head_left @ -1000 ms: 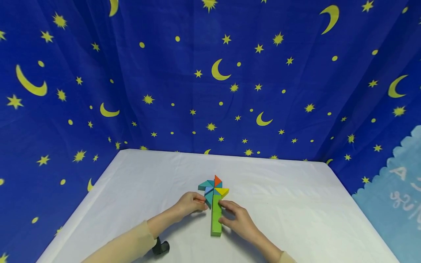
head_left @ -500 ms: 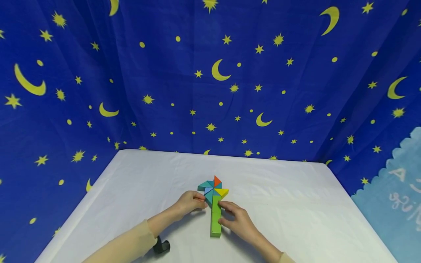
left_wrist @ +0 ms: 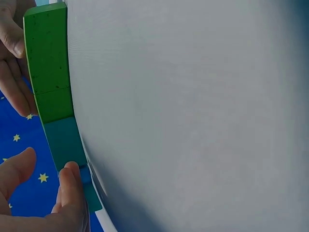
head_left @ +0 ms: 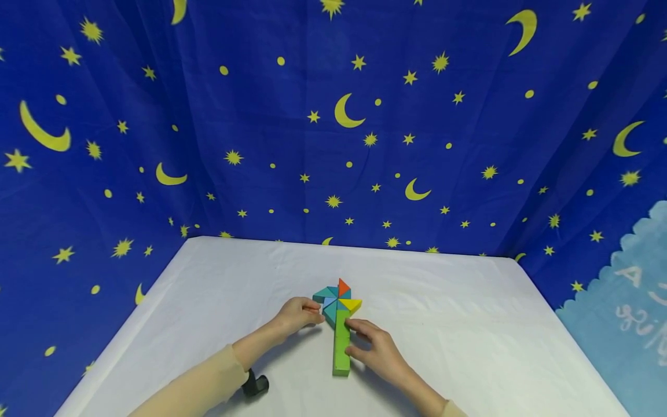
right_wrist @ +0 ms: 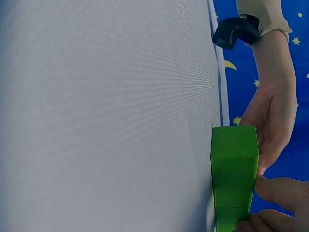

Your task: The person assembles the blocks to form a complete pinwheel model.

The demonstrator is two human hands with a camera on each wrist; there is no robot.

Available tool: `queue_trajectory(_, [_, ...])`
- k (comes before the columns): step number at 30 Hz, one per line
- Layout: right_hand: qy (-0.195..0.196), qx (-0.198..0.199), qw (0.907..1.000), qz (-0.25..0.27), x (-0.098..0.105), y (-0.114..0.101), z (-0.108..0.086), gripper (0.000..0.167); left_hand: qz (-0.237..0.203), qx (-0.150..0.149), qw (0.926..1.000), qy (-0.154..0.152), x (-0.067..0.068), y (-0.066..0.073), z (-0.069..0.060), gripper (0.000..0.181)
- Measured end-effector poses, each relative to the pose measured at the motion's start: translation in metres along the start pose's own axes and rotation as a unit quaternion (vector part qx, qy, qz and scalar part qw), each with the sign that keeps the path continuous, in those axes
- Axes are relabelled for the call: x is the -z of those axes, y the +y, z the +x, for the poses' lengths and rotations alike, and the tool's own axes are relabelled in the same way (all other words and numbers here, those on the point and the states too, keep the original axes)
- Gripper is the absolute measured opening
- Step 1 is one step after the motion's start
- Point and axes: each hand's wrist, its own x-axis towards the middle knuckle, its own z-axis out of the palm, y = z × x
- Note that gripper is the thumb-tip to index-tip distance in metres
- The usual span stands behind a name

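Wooden blocks lie flat on the table in a pinwheel shape. Two green blocks (head_left: 341, 347), end to end, form its stem. Around the top sit teal triangles (head_left: 330, 314), a light blue triangle (head_left: 329, 302), a red triangle (head_left: 344, 288) and a yellow triangle (head_left: 351, 304). My left hand (head_left: 297, 315) is at the pinwheel's left side; in the left wrist view its fingertips touch the teal and blue blocks (left_wrist: 65, 140), thumb held apart. My right hand (head_left: 379, 350) rests thumb and fingertips against the right side of the green blocks (right_wrist: 234, 169).
A white cloth covers the table (head_left: 469, 324). Blue curtains (head_left: 292, 139) with yellow moons and stars stand behind and at the sides. A black wrist-worn device (head_left: 256, 385) is under my left sleeve. A light blue panel (head_left: 625, 313) hangs at the right.
My left hand has shifted slightly left and away from me along the pinwheel's edge. My right hand has stayed beside the green blocks. The lower-left teal triangle has moved slightly inward against the stem.
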Motion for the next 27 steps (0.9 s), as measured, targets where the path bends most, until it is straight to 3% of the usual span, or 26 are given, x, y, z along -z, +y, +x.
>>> queue_trajectory(14, [-0.002, 0.003, 1.0, 0.001, -0.0009, -0.0005, 0.0002, 0.052, -0.001, -0.003, 0.9999, -0.016, -0.0015, 0.0002, -0.0023, 0.038])
queue_trajectory(21, [0.001, 0.004, 1.0, 0.003, 0.0001, 0.0002, 0.0008, 0.051, -0.016, -0.026, 0.9966, -0.076, -0.003, -0.003, -0.007, 0.036])
queue_trajectory(27, [-0.005, -0.003, 1.0, 0.002, -0.001, 0.0009, 0.0006, 0.052, -0.01, -0.025, 0.9967, -0.076, -0.0052, -0.0005, -0.0086, 0.035])
